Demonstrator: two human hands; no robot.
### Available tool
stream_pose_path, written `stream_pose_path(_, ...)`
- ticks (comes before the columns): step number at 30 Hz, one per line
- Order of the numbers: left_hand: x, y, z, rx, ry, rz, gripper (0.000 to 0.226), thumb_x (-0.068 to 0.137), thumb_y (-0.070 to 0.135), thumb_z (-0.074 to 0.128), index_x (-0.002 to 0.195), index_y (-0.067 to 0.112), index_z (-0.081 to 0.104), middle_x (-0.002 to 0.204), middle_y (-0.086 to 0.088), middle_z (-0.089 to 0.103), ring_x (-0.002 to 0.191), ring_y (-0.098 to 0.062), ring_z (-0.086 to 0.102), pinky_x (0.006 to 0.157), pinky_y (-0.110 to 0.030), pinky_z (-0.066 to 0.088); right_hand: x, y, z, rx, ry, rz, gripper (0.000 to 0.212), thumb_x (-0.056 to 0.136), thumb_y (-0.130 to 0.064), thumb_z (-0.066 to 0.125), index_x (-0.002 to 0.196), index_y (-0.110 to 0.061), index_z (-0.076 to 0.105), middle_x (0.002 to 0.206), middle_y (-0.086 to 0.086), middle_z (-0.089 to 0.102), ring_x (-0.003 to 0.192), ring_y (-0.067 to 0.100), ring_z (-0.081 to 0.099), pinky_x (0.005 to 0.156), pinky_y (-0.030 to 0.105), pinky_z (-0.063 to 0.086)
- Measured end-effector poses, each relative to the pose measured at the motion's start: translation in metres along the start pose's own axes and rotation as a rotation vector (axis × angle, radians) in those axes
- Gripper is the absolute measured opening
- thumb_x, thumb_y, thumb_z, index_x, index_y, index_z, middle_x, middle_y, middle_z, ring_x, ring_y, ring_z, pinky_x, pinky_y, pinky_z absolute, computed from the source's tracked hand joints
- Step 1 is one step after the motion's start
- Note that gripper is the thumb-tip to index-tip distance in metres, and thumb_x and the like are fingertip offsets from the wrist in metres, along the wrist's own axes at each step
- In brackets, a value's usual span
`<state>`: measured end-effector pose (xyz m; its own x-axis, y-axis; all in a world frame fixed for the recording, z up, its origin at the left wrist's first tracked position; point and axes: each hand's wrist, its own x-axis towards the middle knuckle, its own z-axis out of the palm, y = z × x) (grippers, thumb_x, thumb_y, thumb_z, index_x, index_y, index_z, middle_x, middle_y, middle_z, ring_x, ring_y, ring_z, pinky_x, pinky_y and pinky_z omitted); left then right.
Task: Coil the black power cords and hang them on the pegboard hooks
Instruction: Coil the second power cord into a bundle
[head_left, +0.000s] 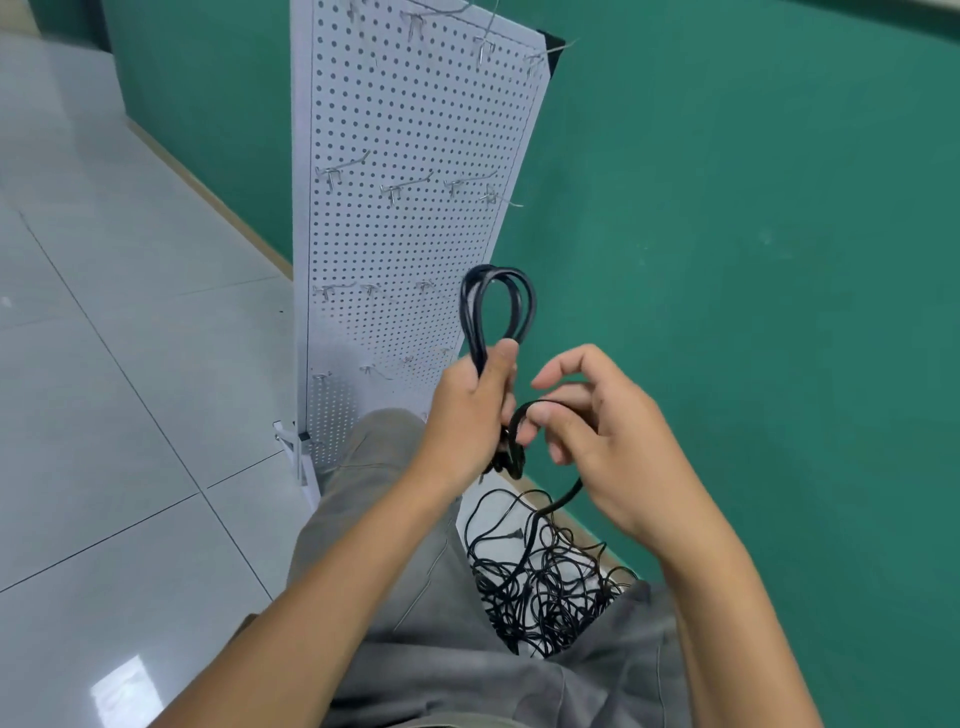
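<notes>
The lower end of the coiled cord (498, 312) is being hidden behind the left hand (470, 400), which is being kept clenched around the gathered loops; about three loops are being shown above the fist, though an exact count is hard to make out. A further strand is being pinched by the curled fingers of the right hand (597, 436) and is trailing down to the tangled pile of cords (540, 577) on the floor (130, 364), near, between the knees; its cords cannot be counted. The top of the white pegboard (415, 156), far, is being cut off; roughly a dozen metal hooks (400, 189) are being shown.
</notes>
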<state>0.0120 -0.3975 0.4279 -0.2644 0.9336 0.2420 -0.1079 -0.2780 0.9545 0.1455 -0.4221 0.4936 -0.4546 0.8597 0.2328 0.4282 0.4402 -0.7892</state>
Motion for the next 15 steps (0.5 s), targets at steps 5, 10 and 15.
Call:
stream_pose_path(5, -0.014, 0.004, 0.008, -0.161, -0.225, -0.115, 0.062, 0.089, 0.068, 0.032, 0.086, 0.009, 0.053, 0.048, 0.003, 0.045, 0.039, -0.016, 0.052, 0.039, -0.021, 0.040, 0.001, 0.000, -0.004, 0.051, 0.224, 0.026, 0.042, 0.075, -0.007, 0.088, 0.089, -0.015, 0.049, 0.073, -0.006, 0.070, 0.048, 0.011, 0.061, 0.054, 0.023, 0.048)
stream_pose_path(10, -0.017, 0.011, 0.008, -0.372, -0.342, -0.243, 0.072, 0.080, 0.077, 0.031, 0.092, 0.010, 0.056, 0.046, 0.002, 0.037, 0.034, -0.014, 0.044, 0.039, -0.021, 0.038, 0.001, 0.006, -0.004, 0.068, 0.321, 0.075, 0.053, 0.067, -0.017, 0.094, 0.093, -0.010, 0.047, 0.074, -0.014, 0.068, 0.048, 0.016, 0.064, 0.056, 0.037, 0.052)
stream_pose_path(15, -0.008, 0.009, -0.004, -0.284, -0.545, -0.153, 0.053, 0.085, 0.070, 0.062, 0.098, 0.020, 0.070, 0.049, 0.001, 0.044, 0.038, -0.014, 0.048, 0.041, -0.025, 0.042, 0.002, 0.018, -0.002, 0.189, 0.244, 0.041, 0.030, 0.090, -0.014, 0.077, 0.097, -0.019, 0.049, 0.099, 0.010, 0.064, 0.067, 0.039, 0.066, 0.076, 0.061, 0.055)
